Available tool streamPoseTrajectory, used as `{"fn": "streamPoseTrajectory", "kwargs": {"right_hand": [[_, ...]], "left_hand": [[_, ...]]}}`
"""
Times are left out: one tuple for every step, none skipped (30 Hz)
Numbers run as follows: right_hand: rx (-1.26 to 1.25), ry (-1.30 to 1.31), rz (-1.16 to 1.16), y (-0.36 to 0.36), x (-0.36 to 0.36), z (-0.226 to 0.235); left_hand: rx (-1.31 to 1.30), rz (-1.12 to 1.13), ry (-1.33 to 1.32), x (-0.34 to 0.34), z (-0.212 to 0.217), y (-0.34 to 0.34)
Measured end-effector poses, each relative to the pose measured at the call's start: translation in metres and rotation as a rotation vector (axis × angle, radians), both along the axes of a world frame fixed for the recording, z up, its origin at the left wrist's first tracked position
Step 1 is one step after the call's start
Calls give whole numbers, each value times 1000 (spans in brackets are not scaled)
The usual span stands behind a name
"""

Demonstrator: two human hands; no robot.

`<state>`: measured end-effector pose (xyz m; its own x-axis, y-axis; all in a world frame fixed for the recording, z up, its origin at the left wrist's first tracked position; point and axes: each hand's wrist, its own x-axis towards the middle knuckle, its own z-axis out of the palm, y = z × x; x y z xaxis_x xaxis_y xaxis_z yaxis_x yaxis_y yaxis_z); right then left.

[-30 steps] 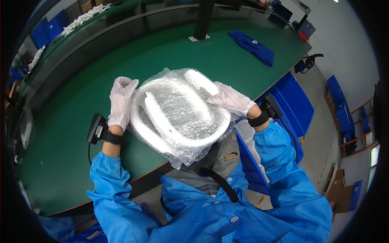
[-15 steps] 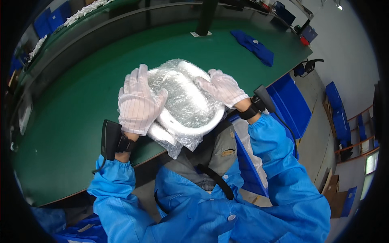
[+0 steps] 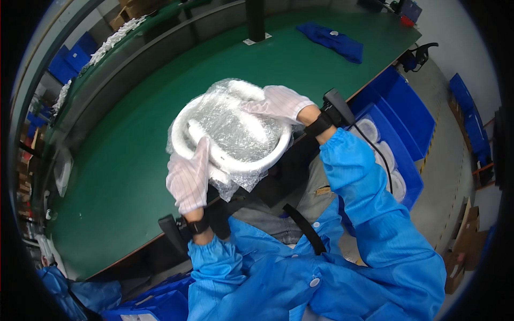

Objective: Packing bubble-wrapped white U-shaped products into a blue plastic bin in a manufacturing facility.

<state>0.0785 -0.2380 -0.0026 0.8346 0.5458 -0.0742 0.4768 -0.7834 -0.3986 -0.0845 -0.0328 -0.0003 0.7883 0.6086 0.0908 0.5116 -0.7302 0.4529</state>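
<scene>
A round bundle, white tubing under clear, crinkled plastic wrap, lies over the near edge of the green table. My left hand, in a white striped glove, grips its near left side. The left thumb lies over the white rim, and the other fingers are mostly hidden beneath. At the bundle's far right side, my right hand, gloved likewise, is closed on the wrapping. Its fingers reach over the top; what lies under the palm is hidden. Loose plastic hangs from the near edge.
The green table has a dark post at its far side. A folded blue cloth lies at the far right. Beside my right forearm stands a blue bin with several round white wrapped items. More blue bins are at lower left.
My left hand went from spread flat on the bundle's left side to gripping its near left rim. The bundle turned slightly and sits a little further left in view. My right hand stayed on it.
</scene>
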Motion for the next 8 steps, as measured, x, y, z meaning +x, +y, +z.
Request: {"fn": "streamPoseTrajectory", "kwargs": {"right_hand": [[21, 6, 14, 3, 1, 3], [48, 78, 18, 5, 1, 8], [79, 153, 46, 13, 2, 5], [220, 142, 36, 12, 8, -16], [460, 271, 82, 20, -14, 4], [559, 500, 18, 24, -27, 19], [974, 578, 190, 46, -70, 36], [203, 200, 25, 104, -80, 17]], "left_hand": [[0, 66, -4, 4, -5, 6], [39, 7, -12, 9, -23, 22], [84, -29, -16, 9, -38, 42], [-119, 69, 27, 8, -9, 27], [-177, -71, 176, 4, -2, 43], [-33, 9, 210, 10, -17, 53], [-8, -84, -93, 12, -57, 67], [52, 19, -72, -22, -50, 102]]}}
